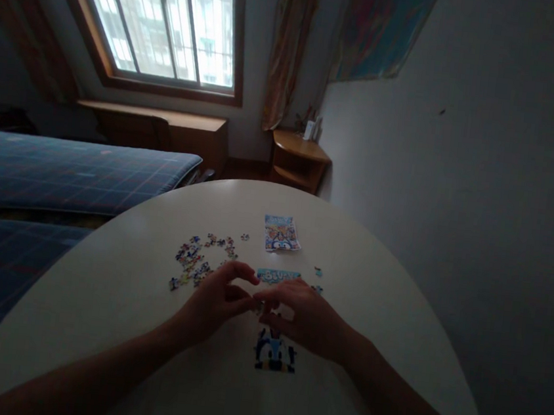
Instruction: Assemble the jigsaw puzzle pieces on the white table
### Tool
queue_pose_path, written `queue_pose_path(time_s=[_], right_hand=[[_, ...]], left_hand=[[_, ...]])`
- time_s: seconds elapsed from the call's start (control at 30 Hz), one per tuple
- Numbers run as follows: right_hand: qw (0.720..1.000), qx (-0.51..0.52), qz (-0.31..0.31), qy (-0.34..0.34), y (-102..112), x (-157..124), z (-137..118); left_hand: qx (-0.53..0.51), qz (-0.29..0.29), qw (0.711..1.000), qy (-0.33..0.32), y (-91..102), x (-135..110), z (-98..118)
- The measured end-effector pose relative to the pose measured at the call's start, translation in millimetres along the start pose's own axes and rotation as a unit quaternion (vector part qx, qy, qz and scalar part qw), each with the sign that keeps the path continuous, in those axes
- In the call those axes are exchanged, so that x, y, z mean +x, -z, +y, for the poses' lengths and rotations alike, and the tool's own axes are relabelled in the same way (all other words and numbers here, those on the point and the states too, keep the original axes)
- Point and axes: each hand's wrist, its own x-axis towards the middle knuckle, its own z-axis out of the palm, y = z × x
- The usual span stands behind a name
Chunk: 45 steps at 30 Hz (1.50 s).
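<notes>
My left hand (223,296) hovers over the table with its thumb and index finger apart, the thumb tip close to a small jigsaw puzzle piece (259,308). My right hand (304,314) pinches this piece between thumb and fingers; its print is too small to make out. Below the hands lies a joined puzzle section (275,354) showing a blue dog-like cartoon face. A joined strip with lettering (278,275) lies just beyond the fingers, partly covered by my right hand. Whatever sits between strip and face section is largely hidden by my hands.
Many loose puzzle pieces (192,258) are scattered left of my hands on the round white table (367,388). A few more pieces (318,272) lie to the right. A printed packet (281,234) lies farther back. A bed (63,172) stands at the left, a wall at the right.
</notes>
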Motion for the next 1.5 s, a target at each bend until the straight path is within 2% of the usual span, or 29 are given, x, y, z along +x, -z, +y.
queue_pose_path(time_s=[0.1, 0.2, 0.27, 0.37, 0.43, 0.53, 0.63, 0.77, 0.97, 1.23, 1.5], right_hand=[[1.0, -0.005, -0.006, -0.013, 5.1, 0.5, -2.7], [0.998, -0.042, -0.011, -0.039, 19.6, -2.7, -1.1], [0.994, -0.078, -0.01, -0.082, 33.3, -7.1, 3.7], [0.981, -0.103, -0.032, -0.162, 52.3, -15.3, 14.0], [0.973, -0.1, -0.06, -0.2, 60.4, -20.3, 20.7], [0.96, -0.091, -0.096, -0.245, 64.7, -25.5, 27.3], [0.953, -0.086, -0.115, -0.266, 64.2, -27.4, 29.5], [0.955, -0.085, -0.112, -0.26, 63.0, -26.5, 29.7], [0.962, -0.097, -0.059, -0.248, 60.2, -22.2, 35.7], [0.968, -0.086, -0.002, -0.237, 51.3, -19.7, 47.4], [0.967, -0.083, 0.003, -0.243, 47.6, -14.7, 44.1]], left_hand=[[0.035, -0.002, 0.999, -0.016, -1.3, -0.4, 0.4], [0.179, 0.006, 0.98, -0.082, -2.2, -4.2, 0.6], [0.298, -0.04, 0.942, -0.149, -3.2, -8.4, 1.0], [0.421, -0.174, 0.86, -0.228, -6.1, -13.6, 2.7], [0.472, -0.235, 0.815, -0.239, -7.7, -14.4, 4.2], [0.512, -0.271, 0.786, -0.216, -7.8, -12.6, 5.3], [0.511, -0.271, 0.788, -0.21, -5.4, -10.9, 2.9], [0.511, -0.253, 0.793, -0.215, -2.4, -11.1, -1.8], [0.516, -0.256, 0.787, -0.219, -0.3, -10.1, 0.6], [0.497, -0.265, 0.798, -0.215, 0.9, -10.8, 4.8], [0.527, -0.209, 0.801, -0.192, 3.0, -9.7, -5.5]])
